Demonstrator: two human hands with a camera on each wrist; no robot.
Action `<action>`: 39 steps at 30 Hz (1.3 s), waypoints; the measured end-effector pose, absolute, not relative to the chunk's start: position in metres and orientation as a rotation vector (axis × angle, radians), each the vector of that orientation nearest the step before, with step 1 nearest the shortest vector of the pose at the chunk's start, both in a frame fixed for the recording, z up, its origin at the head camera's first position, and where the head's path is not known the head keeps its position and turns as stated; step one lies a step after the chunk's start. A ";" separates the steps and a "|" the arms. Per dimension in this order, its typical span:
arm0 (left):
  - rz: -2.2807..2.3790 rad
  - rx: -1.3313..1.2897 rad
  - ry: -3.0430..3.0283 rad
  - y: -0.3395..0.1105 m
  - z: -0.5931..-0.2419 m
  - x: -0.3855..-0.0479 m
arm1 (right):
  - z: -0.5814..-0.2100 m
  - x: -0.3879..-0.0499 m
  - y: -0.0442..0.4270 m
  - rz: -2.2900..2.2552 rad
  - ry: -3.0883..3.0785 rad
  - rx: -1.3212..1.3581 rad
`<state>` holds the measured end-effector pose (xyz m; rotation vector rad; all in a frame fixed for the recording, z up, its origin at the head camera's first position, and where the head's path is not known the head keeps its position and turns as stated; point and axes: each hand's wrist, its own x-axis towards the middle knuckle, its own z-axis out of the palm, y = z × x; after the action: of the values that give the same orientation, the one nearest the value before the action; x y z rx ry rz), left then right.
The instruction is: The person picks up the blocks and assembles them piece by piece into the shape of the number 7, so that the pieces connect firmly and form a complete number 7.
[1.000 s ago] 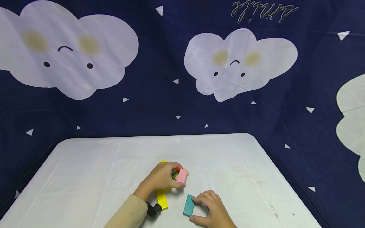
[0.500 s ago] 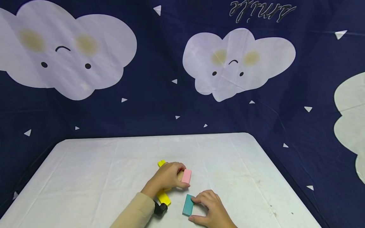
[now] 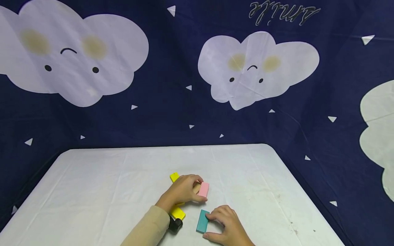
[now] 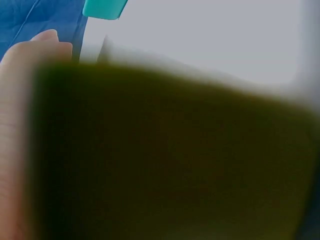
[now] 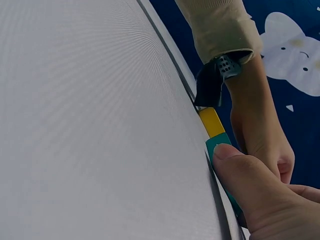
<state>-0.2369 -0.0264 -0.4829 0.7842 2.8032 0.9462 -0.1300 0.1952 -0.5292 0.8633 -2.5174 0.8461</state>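
In the head view my left hand (image 3: 181,189) holds a pink block (image 3: 203,189) between thumb and fingers. A wood-coloured piece (image 3: 196,187) shows inside that grip, mostly hidden by the hand. Yellow blocks (image 3: 177,212) stick out from under the left hand and wrist. Closer to me, my right hand (image 3: 226,223) pinches a teal block (image 3: 202,221), thumb at the near end and a finger towards the far end. The right wrist view shows the thumb (image 5: 227,152) on the teal block (image 5: 212,142), with a yellow block (image 5: 212,122) behind it.
A white-covered table (image 3: 117,191) lies under both hands, backed by a dark blue cloth (image 3: 172,133) with cloud prints. A black device (image 3: 175,225) sits at the left wrist. A dark blurred shape (image 4: 170,155) fills most of the left wrist view.
My left hand has slid a little to the right with the pink block. Red and green pieces seen beside it earlier are now hidden. The right hand and teal block have barely moved.
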 end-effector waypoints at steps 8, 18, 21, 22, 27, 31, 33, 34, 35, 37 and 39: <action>0.909 0.837 2.824 -0.022 -0.485 -0.237 | -0.530 -0.132 0.196 0.850 -2.462 0.922; 0.797 0.909 2.864 -0.018 -0.488 -0.237 | -0.532 -0.133 0.197 0.885 -2.428 0.969; 0.787 0.916 2.867 -0.019 -0.488 -0.237 | -0.531 -0.133 0.197 0.884 -2.421 0.976; 0.787 0.918 2.866 -0.019 -0.489 -0.237 | -0.531 -0.134 0.197 0.885 -2.420 0.978; 0.806 0.940 2.852 -0.021 -0.490 -0.238 | -0.532 -0.134 0.197 0.888 -2.423 0.979; 0.811 0.986 2.843 -0.024 -0.489 -0.237 | -0.531 -0.134 0.197 0.880 -2.430 0.980; 0.802 1.012 2.843 -0.025 -0.489 -0.237 | -0.532 -0.134 0.197 0.875 -2.427 0.982; 0.795 1.019 2.843 -0.026 -0.489 -0.236 | -0.532 -0.134 0.197 0.873 -2.424 0.984; 0.788 1.030 2.843 -0.026 -0.488 -0.235 | -0.532 -0.134 0.197 0.871 -2.421 0.985; 0.769 1.044 2.845 -0.027 -0.488 -0.234 | -0.532 -0.134 0.197 0.866 -2.414 0.988; 0.749 1.052 2.848 -0.027 -0.488 -0.233 | -0.532 -0.134 0.197 0.865 -2.410 0.992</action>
<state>-0.2331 -0.0272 -0.4881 1.0518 2.8480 0.7487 -0.1344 0.1966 -0.5318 0.9921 -2.4103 0.8647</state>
